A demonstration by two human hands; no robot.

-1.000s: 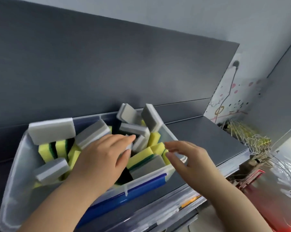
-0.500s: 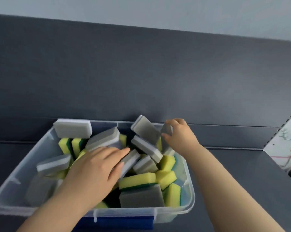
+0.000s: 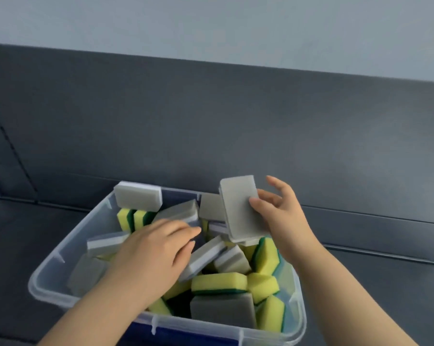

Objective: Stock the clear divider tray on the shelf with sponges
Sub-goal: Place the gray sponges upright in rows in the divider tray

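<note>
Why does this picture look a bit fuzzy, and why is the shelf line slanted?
Head view: soft overall; the left hand and the grey sponge in the right hand have smeary edges, likely motion; light is even, no glare, faint shadows inside the clear bin; the back panel slants, probably camera tilt.
</note>
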